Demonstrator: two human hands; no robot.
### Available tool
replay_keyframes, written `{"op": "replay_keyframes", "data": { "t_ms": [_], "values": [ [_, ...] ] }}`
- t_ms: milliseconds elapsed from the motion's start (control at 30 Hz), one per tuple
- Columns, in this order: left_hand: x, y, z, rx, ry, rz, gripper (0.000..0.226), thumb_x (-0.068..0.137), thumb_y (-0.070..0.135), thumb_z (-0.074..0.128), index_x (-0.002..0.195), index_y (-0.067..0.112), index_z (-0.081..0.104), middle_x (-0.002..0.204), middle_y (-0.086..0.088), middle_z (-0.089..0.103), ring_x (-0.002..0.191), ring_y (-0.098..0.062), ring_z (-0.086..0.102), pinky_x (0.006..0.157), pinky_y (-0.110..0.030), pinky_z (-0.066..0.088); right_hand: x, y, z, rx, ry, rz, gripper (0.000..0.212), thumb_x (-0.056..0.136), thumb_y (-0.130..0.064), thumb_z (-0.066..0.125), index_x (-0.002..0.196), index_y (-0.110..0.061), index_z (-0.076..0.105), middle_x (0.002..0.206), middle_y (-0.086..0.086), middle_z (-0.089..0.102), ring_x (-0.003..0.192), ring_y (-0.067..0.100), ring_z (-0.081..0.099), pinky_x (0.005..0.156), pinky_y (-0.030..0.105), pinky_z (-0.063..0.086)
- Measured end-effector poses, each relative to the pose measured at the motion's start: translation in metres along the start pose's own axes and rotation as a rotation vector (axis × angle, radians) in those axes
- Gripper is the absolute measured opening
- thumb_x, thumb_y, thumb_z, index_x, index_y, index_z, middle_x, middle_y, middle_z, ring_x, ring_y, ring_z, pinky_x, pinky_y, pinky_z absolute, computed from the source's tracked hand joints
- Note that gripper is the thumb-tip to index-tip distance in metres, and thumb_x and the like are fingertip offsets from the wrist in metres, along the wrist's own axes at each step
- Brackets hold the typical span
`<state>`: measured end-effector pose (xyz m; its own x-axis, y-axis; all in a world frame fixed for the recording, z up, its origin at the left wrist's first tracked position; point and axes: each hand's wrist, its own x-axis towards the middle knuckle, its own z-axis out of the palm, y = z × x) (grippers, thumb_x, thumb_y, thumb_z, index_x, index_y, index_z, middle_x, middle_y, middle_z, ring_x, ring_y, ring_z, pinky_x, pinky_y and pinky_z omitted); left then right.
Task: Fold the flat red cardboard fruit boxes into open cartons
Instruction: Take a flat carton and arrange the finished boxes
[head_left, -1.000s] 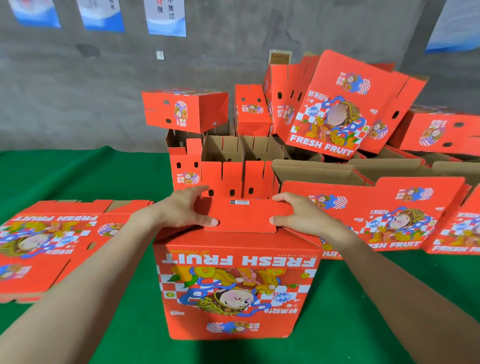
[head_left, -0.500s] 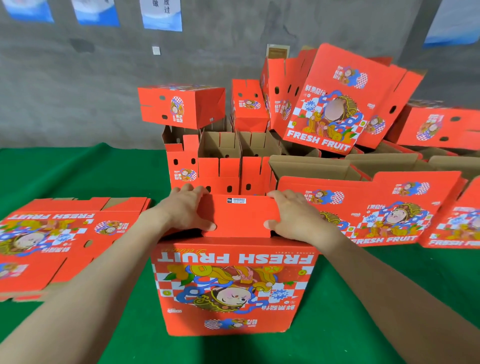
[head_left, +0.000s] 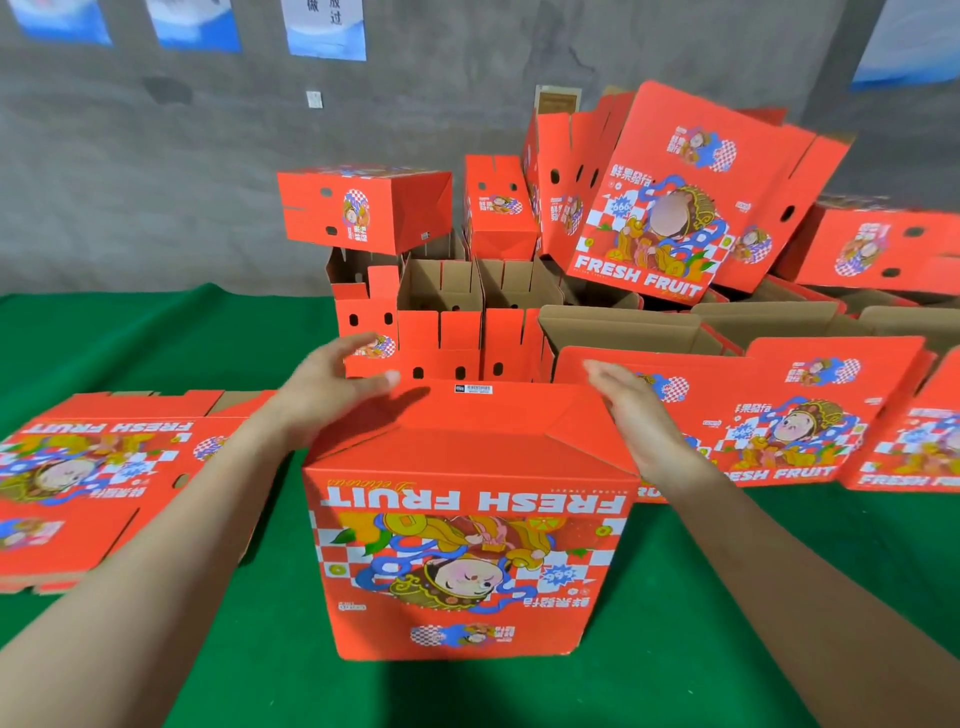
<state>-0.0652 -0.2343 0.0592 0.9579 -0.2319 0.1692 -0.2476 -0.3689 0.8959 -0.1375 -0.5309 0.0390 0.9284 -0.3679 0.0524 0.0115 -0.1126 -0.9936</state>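
Both hands are spread and hold nothing: the left hand (head_left: 332, 387) hangs at the far left corner of the red box (head_left: 467, 551), fingers straight and pointing right, while the right hand (head_left: 636, 421) stands edge-on along the box's right upper edge, fingers straight and pointing far; whether either one touches the cardboard cannot be told. That box stands upright on the green table cover (head_left: 675, 597), near the middle, its long axis running left to right. Its broad printed face is turned to the near side with the "FRESH FRUIT" lettering upside down, and its closed flap panel (head_left: 483, 431) faces up, bearing a small barcode sticker (head_left: 472, 388) at the far edge. A flat box (head_left: 88, 483) lies to the left, and more flat boxes (head_left: 769, 415) lie to the right. Beyond, folded cartons (head_left: 441, 332) stand open-topped, with others piled and tilted against the grey wall (head_left: 156, 182).
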Motion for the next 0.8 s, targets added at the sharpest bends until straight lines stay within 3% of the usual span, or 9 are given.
{"op": "replay_keyframes", "data": {
  "t_ms": [67,200,300,367,433,500,567,633,800],
  "values": [
    [-0.009,-0.009,-0.007,-0.212,0.118,-0.148,0.055,0.086,0.026,0.067,0.137,0.019,0.047,0.131,-0.001,0.051,0.101,-0.005,0.062,0.075,-0.022,0.049,-0.009,0.016,-0.01,0.168,0.017,0.262,0.031,0.096,-0.04,0.053,0.115,-0.017,0.059,0.108,0.0,0.065,0.096,0.02,0.064,0.083,0.033,0.053],
    [-0.033,-0.038,-0.016,-0.241,-0.099,-0.455,0.059,0.085,0.068,0.043,0.13,0.032,0.055,0.133,0.015,0.052,0.13,-0.012,0.043,0.108,-0.044,0.03,-0.033,0.049,-0.005,0.241,-0.1,0.467,0.039,0.084,-0.05,0.062,0.068,-0.015,0.056,0.059,0.004,0.061,0.047,0.013,0.061,0.058,0.028,0.049],
    [-0.035,-0.044,-0.029,-0.245,-0.026,-0.384,0.054,0.089,0.068,0.031,0.125,0.036,0.056,0.115,0.041,0.05,0.107,0.01,0.046,0.101,-0.03,0.028,-0.026,0.043,0.006,0.122,-0.172,0.413,0.05,0.098,-0.052,0.037,0.072,-0.014,0.054,0.059,0.002,0.063,0.054,0.015,0.063,0.063,0.03,0.048],
    [-0.033,-0.044,-0.045,-0.352,-0.013,-0.346,0.061,0.091,0.066,0.026,0.126,0.026,0.057,0.126,0.021,0.057,0.107,0.002,0.053,0.096,-0.02,0.036,-0.019,0.029,0.018,0.002,-0.238,0.33,0.06,0.092,-0.066,0.036,0.096,-0.013,0.064,0.085,0.005,0.069,0.081,0.024,0.068,0.078,0.034,0.052],
    [-0.036,-0.046,-0.063,-0.534,-0.012,-0.377,0.071,0.088,0.071,0.026,0.099,0.017,0.07,0.094,-0.003,0.074,0.08,-0.013,0.07,0.068,-0.023,0.056,-0.015,0.015,0.034,-0.106,-0.267,0.281,0.081,0.077,-0.083,0.033,0.126,-0.024,0.055,0.113,0.001,0.062,0.106,0.027,0.06,0.096,0.042,0.045],
    [-0.041,-0.05,-0.081,-0.64,0.074,-0.375,0.07,0.091,0.067,0.03,0.078,0.014,0.074,0.078,-0.008,0.074,0.064,-0.016,0.071,0.054,-0.024,0.057,-0.012,0.002,0.047,-0.145,-0.35,0.253,0.091,0.066,-0.086,0.035,0.139,-0.033,0.04,0.126,-0.003,0.054,0.113,0.023,0.052,0.089,0.041,0.049],
    [-0.044,-0.059,-0.093,-0.721,0.194,-0.323,0.047,0.097,0.045,0.036,0.082,0.015,0.07,0.081,-0.008,0.068,0.058,-0.013,0.068,0.054,-0.019,0.054,-0.01,-0.008,0.055,-0.11,-0.449,0.211,0.083,0.07,-0.078,0.045,0.143,-0.041,0.034,0.137,-0.007,0.051,0.121,0.019,0.05,0.067,0.033,0.055],
    [-0.048,-0.068,-0.1,-0.819,0.264,-0.241,0.028,0.096,0.021,0.036,0.095,0.015,0.063,0.085,-0.006,0.067,0.06,-0.011,0.067,0.058,-0.019,0.055,-0.007,-0.014,0.055,-0.05,-0.554,0.168,0.075,0.067,-0.065,0.06,0.135,-0.035,0.048,0.134,-0.006,0.058,0.122,0.017,0.054,0.073,0.037,0.056],
    [-0.047,-0.09,-0.104,-0.908,0.224,-0.135,0.049,0.086,-0.007,0.029,0.114,0.02,0.059,0.104,0.003,0.073,0.085,-0.011,0.07,0.072,-0.024,0.058,0.002,-0.027,0.051,0.02,-0.675,0.104,0.052,0.066,-0.019,0.074,0.114,-0.034,0.058,0.113,-0.018,0.067,0.098,0.0,0.066,0.067,0.022,0.055]
  ]
}}
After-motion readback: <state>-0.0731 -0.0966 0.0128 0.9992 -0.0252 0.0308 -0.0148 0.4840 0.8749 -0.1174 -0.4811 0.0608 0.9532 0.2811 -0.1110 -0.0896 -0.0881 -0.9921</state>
